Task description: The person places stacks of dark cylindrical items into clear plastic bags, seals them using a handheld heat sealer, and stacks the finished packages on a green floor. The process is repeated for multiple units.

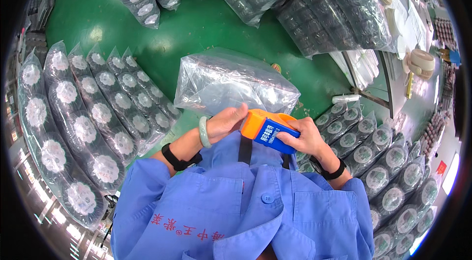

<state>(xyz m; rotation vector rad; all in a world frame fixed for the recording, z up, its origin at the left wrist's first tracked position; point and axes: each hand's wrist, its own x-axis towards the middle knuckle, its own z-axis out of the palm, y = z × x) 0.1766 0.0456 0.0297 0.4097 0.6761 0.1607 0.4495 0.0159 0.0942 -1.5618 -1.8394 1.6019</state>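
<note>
An orange and blue packing-tape dispenser (270, 130) is held in my right hand (308, 137), whose fingers go round its orange handle and blue side. The blue side bears writing. My left hand (228, 123) is at the dispenser's toothed front end, its thumb raised there; whether it grips the tape end cannot be made out. Just beyond both hands, a large clear plastic bag (236, 83) stands on the green floor (166, 42). Its contents are hard to tell through the shiny film.
Long clear bags of round dark packs with white labels (84, 127) lie on the left. More labelled packs (376, 175) stand in rows on the right. Large bags of dark packs (335, 12) sit ahead, by a table with papers and a small fan (421, 63).
</note>
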